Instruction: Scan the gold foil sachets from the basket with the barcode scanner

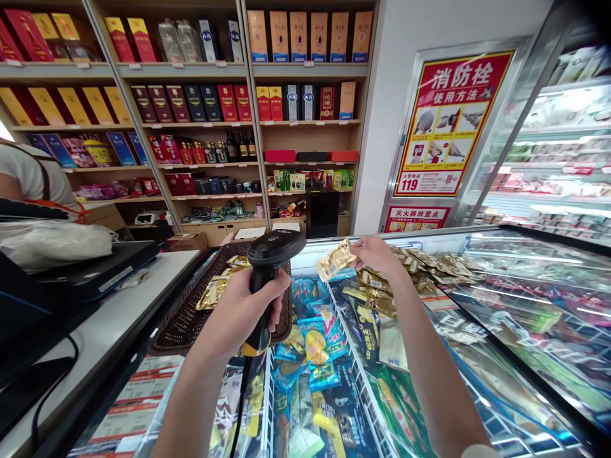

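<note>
My left hand (252, 305) is wrapped round the handle of a black barcode scanner (274, 248), its cable hanging down. To the right, my right hand (375, 257) pinches the end of a gold foil packet (335, 259), which is held over the freezer with its printed side towards me. Behind my left hand a brown woven basket (179, 324) sits on the freezer's edge and holds several similar gold packets (212, 292). More gold packets (382, 299) lie in a pile beyond and beneath my right hand.
Wire dividers (353, 350) split the chest freezer, where blue ice-cream packets (315, 346) lie. A sliding glass lid (525, 318) covers the right side. A counter (176, 267) and a person in a white top (33, 172) are at left; shelves of boxed goods stand behind.
</note>
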Demonstrator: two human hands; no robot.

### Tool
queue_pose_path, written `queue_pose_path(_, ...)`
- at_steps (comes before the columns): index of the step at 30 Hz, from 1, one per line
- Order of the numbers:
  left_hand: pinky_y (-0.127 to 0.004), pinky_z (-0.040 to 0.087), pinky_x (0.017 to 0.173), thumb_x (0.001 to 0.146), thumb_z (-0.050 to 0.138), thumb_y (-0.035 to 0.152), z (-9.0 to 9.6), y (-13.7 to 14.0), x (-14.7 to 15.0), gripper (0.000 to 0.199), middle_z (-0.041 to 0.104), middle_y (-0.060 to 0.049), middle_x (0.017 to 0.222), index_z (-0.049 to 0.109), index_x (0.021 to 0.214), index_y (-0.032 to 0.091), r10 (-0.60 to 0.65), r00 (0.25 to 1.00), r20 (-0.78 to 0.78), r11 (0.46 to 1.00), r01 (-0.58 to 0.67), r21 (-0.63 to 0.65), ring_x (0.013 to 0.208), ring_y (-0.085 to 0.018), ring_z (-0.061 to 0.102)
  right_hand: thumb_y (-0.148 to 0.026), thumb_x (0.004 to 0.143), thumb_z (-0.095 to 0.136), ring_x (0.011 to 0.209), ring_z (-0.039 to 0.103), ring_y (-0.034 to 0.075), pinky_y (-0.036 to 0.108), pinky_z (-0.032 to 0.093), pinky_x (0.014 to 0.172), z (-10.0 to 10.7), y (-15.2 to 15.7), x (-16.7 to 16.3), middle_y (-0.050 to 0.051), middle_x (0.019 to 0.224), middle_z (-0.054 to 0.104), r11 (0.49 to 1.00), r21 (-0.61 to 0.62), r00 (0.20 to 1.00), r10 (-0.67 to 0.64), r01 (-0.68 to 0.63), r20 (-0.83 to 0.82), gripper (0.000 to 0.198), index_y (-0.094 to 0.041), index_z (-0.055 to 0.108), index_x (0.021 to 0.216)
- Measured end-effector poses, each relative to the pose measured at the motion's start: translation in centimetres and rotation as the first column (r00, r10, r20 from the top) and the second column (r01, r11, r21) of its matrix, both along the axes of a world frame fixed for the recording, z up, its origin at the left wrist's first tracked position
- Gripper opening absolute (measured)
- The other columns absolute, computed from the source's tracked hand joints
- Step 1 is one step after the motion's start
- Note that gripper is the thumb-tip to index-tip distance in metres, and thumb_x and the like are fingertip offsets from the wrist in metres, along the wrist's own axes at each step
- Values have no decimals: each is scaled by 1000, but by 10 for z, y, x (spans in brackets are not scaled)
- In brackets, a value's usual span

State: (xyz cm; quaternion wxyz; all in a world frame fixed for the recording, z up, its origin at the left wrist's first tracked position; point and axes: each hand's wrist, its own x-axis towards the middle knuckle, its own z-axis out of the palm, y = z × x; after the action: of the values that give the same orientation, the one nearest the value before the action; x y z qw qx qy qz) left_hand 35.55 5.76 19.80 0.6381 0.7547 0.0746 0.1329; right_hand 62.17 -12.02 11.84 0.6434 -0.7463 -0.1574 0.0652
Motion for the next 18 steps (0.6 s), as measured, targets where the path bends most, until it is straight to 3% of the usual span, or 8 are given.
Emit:
queue_pose_path(2, -21, 41, 41, 86, 62, 44, 0, 1, 0, 26, 52, 4, 55, 57, 81, 20, -2, 1000, 0, 1000, 2, 18, 44, -11, 48, -6, 67, 73, 47, 66, 23, 29, 56, 42, -11, -10, 13, 5, 50, 64, 996, -82, 995, -31, 23, -94, 14, -15, 63, 67)
queue_pose_path(4, -21, 41, 41, 86, 62, 44, 0, 0, 0, 26, 52, 4, 55, 56, 81, 19, -2, 1000, 2, 1000, 2, 19, 44, -11, 48, -3, 67, 71, 50, 68, 23, 31, 59, 46, -20, -19, 26, 5, 53, 65, 992, 0, 982, -121, 123, -144, 14, -14, 62, 66)
queue_pose_path(6, -21, 41, 41, 86, 62, 44, 1, 0, 0, 26, 52, 4, 55, 56, 82, 19, -3, 1000, 6, 1000, 3, 18, 44, -10, 48, -4, 71, 69, 54, 70, 21, 31, 62, 55, -25, -29, 39, 3, 58, 66, 946, 164, 956, -257, 278, -140, 13, -15, 60, 72)
queue_pose_path(8, -22, 41, 41, 85, 63, 43, 2, -1, 0, 26, 52, 4, 54, 55, 81, 19, -3, 1000, 6, 1000, 3, 21, 44, -10, 48, -6, 78, 64, 59, 71, 17, 29, 63, 65, -28, -41, 52, 0, 61, 65, 819, 370, 897, -424, 438, -124, 15, -18, 55, 83)
queue_pose_path(10, -22, 41, 41, 85, 64, 42, 3, 0, -1, 25, 52, 4, 53, 54, 80, 19, 10, 1000, 9, 1000, -10, 22, 43, -11, 48, -5, 81, 61, 67, 72, 14, 27, 63, 74, -31, -52, 64, -4, 65, 64, 630, 549, 809, -566, 550, -160, 23, -22, 47, 91)
queue_pose_path(12, -22, 41, 41, 83, 66, 40, 4, 1, -2, 24, 52, 5, 54, 54, 81, 19, 32, 999, 20, 999, -32, 6, 43, -10, 48, -5, 81, 60, 71, 72, 12, 24, 61, 78, -34, -60, 72, -6, 66, 62, 514, 612, 751, -624, 602, -215, 28, -24, 43, 91)
queue_pose_path(14, -22, 41, 40, 81, 68, 40, 4, 3, -3, 25, 52, 5, 54, 55, 82, 19, 51, 998, 23, 999, -51, -15, 43, -11, 48, -6, 81, 59, 68, 71, 13, 24, 61, 75, -36, -62, 73, -4, 65, 62, 537, 587, 762, -603, 607, -236, 23, -23, 44, 87)
queue_pose_path(18, -22, 42, 40, 78, 71, 42, 5, 9, -7, 28, 54, 4, 56, 56, 79, 19, 60, 998, 16, 998, -59, -37, 45, -11, 49, -11, 84, 54, 62, 70, 13, 23, 60, 61, -34, -43, 59, 0, 67, 67, 728, 482, 867, -468, 488, -171, 7, -18, 54, 84)
